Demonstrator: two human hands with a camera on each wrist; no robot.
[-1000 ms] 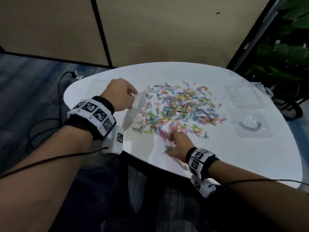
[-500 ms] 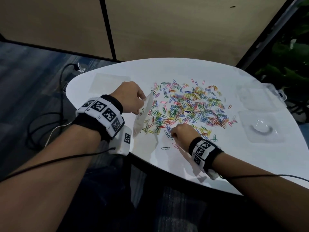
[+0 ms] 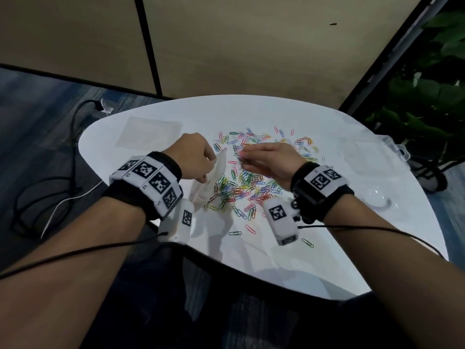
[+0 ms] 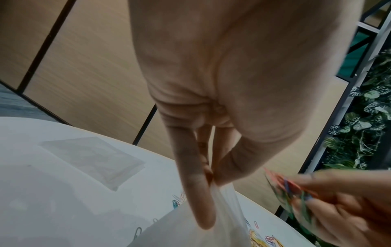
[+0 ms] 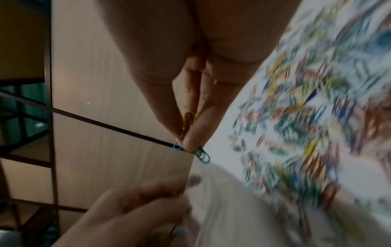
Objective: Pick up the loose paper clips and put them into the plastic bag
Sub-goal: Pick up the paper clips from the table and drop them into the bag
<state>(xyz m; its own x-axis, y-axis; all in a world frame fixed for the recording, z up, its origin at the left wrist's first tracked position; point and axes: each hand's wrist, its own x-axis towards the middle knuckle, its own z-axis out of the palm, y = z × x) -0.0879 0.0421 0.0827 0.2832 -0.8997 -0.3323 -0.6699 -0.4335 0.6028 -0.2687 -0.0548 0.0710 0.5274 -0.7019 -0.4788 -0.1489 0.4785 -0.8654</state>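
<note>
**A pinch of clips heading for the bag mouth**

The right hand (image 3: 270, 159) is hovering above the table with its fingertips (image 5: 190, 142) pressed together around a small bunch of paper clips (image 5: 191, 133); a green one and a blue one are sticking out below the pinch. The left hand (image 3: 193, 157) is pinching the top edge of the plastic bag (image 3: 211, 182) between thumb and fingers, holding it up so the rest is hanging down toward the white table (image 3: 327, 260). The two hands are sitting close together, the clips just beside the bag's upper edge.

Most of the loose paper clips (image 3: 246, 187) are lying scattered in a coloured heap on the table behind and below the hands, with a few strays nearer the front edge. So the task looks to be at an early stage, and the step in hand is the carry to the bag.

Motion blur is smearing the bag's mouth in both wrist views, so how wide it is gaping is hard to tell. The next move probably calls for bringing the pinched clips over the opening and letting go only once they are inside the rim, while the left hand is keeping that edge lifted.
</note>
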